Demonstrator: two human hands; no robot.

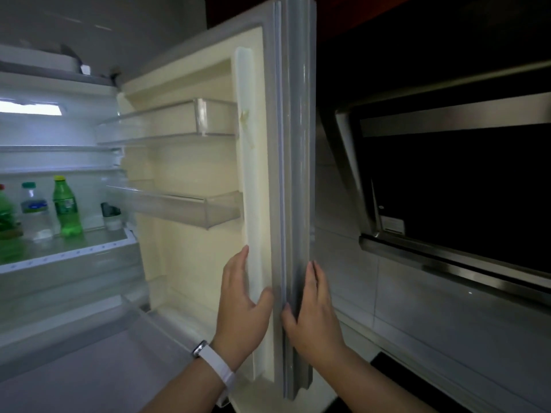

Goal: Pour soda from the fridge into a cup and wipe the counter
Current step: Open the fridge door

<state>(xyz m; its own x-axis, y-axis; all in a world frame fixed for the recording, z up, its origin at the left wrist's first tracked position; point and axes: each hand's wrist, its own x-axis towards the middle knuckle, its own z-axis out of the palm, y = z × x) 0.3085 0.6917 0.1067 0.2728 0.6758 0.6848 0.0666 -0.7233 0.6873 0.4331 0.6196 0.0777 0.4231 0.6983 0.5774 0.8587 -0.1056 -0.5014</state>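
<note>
Bracketing the near edge of the open fridge door [293, 174]: left hand [241, 302] flat on the cream inner liner, right hand [313, 308] flat on the grey outer face, fingers straight, gripping nothing. Green soda bottle [67, 205], yellow cap, stands upright on a lit fridge shelf [89, 251] far left, well apart from both hands, just right of a clear water bottle [34, 210]. Steel-and-black-glass range hood [447, 189] on the right; bottle labels too blurred to read.

Bottles [67, 207] on fridge shelf [74, 248] — left; door [268, 144] right.
</note>
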